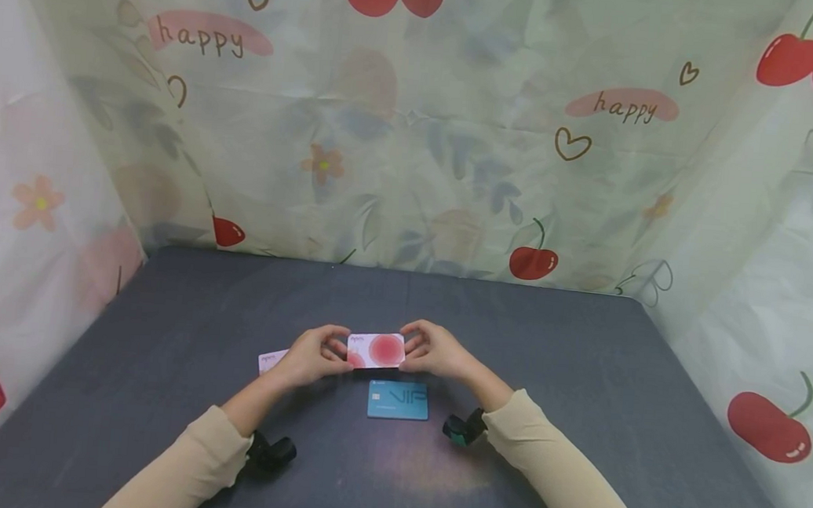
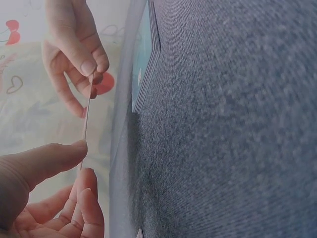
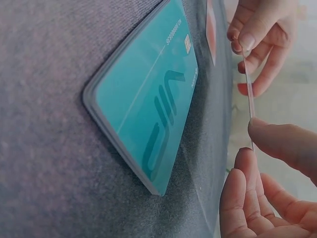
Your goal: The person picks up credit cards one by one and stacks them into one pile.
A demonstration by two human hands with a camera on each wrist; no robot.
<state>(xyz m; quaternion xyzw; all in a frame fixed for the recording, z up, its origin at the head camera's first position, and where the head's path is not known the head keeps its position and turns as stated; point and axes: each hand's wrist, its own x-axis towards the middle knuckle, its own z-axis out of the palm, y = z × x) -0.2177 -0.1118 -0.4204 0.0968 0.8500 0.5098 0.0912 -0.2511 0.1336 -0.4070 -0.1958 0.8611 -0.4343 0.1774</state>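
A pink card (image 1: 376, 350) with red circles hangs above the table, held between both hands. My left hand (image 1: 314, 355) pinches its left edge between thumb and fingers, while my right hand (image 1: 438, 351) pinches the right edge the same way. Seen edge-on in the left wrist view, the card (image 2: 86, 121) is thin and stands clear of the cloth. Just nearer to me lies a stack of blue cards (image 1: 398, 401), its top one printed "VIP" with a gold chip; several layers show in the right wrist view. Another pink card (image 1: 270, 360) lies left, partly hidden behind my left hand.
Dark grey cloth covers the table (image 1: 549, 335). A patterned curtain (image 1: 412, 168) with cherries and hearts hangs behind it and along both sides. Black wrist cameras, left (image 1: 271, 452) and right (image 1: 463, 428), sit below the sleeves, close over the table.
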